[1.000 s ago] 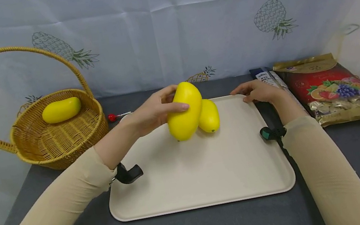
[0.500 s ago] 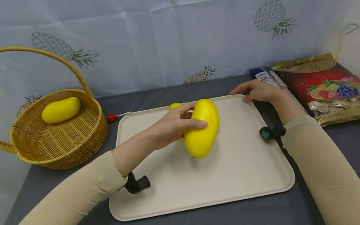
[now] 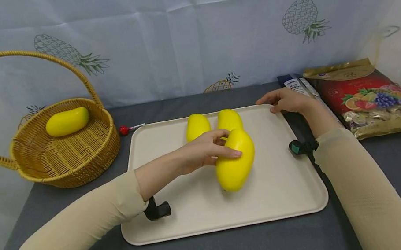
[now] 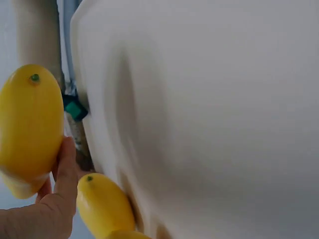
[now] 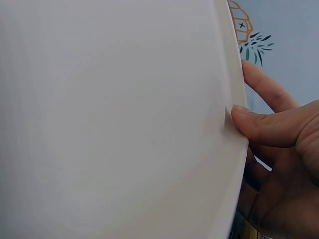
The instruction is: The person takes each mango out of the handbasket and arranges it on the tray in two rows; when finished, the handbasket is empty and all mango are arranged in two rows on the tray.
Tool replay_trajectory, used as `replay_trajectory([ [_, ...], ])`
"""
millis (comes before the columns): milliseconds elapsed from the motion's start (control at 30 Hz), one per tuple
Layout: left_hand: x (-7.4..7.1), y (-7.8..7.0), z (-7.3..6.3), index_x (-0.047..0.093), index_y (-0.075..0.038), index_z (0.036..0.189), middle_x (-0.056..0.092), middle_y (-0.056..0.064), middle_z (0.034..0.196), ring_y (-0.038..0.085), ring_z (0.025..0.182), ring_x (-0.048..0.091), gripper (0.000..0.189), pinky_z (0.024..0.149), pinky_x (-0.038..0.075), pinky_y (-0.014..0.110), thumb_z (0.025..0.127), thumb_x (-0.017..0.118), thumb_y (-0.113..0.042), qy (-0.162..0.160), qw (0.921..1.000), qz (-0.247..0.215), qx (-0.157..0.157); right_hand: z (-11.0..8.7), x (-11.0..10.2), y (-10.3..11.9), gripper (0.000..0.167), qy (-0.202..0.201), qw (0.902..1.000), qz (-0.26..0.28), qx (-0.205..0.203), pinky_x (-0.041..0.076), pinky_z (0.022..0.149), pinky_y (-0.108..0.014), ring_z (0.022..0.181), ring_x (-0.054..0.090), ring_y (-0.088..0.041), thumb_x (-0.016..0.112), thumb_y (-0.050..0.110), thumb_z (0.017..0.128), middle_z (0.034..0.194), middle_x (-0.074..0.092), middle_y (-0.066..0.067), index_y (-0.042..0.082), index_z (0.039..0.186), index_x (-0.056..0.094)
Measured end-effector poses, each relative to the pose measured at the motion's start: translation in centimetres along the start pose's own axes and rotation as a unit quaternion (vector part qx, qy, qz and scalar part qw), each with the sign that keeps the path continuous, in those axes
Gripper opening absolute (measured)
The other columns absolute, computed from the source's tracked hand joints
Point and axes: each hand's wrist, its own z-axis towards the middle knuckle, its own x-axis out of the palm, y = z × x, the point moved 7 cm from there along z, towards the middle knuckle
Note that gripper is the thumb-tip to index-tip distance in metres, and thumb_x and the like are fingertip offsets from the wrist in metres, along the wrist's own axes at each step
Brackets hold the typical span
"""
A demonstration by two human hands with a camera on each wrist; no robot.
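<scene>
Held fruit [image 3: 237, 163], yellow: clamped in left hand [image 3: 205, 150] above the tray [image 3: 278, 200], now shifted towards the tray's near edge; apparently not yet set down. Rear-left fruit [image 3: 197, 126] and rear-right fruit [image 3: 229, 120], yellow: at the tray's far side, both better exposed by that shift. Right hand [image 3: 288, 99]: thumb and fingers pinching the tray's far right corner.

Your right hand [image 5: 289, 174] comes in from the right edge and grips the rim of the pale tray [image 5: 124, 124], your thumb on its inner side and your index finger touching the outer edge. Your lower fingers sit in shadow. The tray's bare surface fills most of your view; beyond it hangs bluish cloth [image 5: 294, 55] with a printed pineapple [image 5: 243, 27].
</scene>
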Motion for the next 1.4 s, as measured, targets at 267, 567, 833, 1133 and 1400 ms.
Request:
replay_trajectory([
  [267, 0.8, 1.0, 0.3, 0.024, -0.009, 0.156, 0.040, 0.009, 0.152, 0.023, 0.135, 0.047, 0.081, 0.117, 0.041, 0.044, 0.089, 0.069, -0.024, 0.011, 0.9993, 0.025, -0.027, -0.2, -0.1, 0.1, 0.042, 0.003, 0.9997, 0.010, -0.022, 0.043, 0.064, -0.028, 0.075, 0.046, -0.021, 0.058, -0.004, 0.092, 0.084, 0.055, -0.006, 0.007, 0.132, 0.062],
  [567, 1.3, 1.9, 0.2, 0.033, -0.006, 0.151, 0.045, 0.011, 0.149, 0.021, 0.127, 0.053, 0.076, 0.109, 0.046, 0.037, 0.087, 0.072, -0.022, 0.000, 0.9981, 0.040, -0.047, 0.0, 0.0, 0.0, 0.043, 0.002, 1.0000, -0.002, -0.002, 0.041, 0.062, -0.029, 0.073, 0.044, -0.021, 0.057, -0.003, 0.094, 0.082, 0.052, -0.006, 0.004, 0.137, 0.057],
  [833, 1.6, 2.5, 0.4, 0.043, -0.006, 0.144, 0.052, 0.009, 0.139, 0.020, 0.116, 0.059, 0.063, 0.106, 0.050, 0.038, 0.089, 0.071, -0.020, 0.003, 0.9981, 0.016, -0.059, -0.1, 0.0, 0.0, 0.043, 0.001, 1.0000, 0.000, -0.008, 0.040, 0.061, -0.028, 0.069, 0.043, -0.019, 0.057, -0.003, 0.094, 0.078, 0.049, -0.003, 0.004, 0.136, 0.058],
  [1133, 2.0, 3.0, 0.8, 0.046, -0.001, 0.137, 0.062, 0.012, 0.127, 0.019, 0.106, 0.065, 0.056, 0.101, 0.055, 0.040, 0.090, 0.071, -0.019, -0.003, 0.9977, -0.003, -0.067, -0.1, 0.0, 0.1, 0.042, 0.000, 1.0000, -0.005, -0.004, 0.042, 0.062, -0.028, 0.072, 0.045, -0.020, 0.058, -0.002, 0.094, 0.083, 0.054, -0.005, 0.005, 0.136, 0.058],
  [1400, 2.2, 3.2, 0.8, 0.046, 0.000, 0.138, 0.055, 0.012, 0.131, 0.021, 0.108, 0.063, 0.060, 0.098, 0.057, 0.039, 0.089, 0.073, -0.019, -0.014, 0.9972, -0.005, -0.073, -0.1, 0.0, 0.1, 0.043, 0.001, 1.0000, -0.002, -0.002, 0.044, 0.064, -0.029, 0.077, 0.047, -0.023, 0.057, -0.002, 0.095, 0.092, 0.059, -0.011, 0.004, 0.137, 0.057],
])
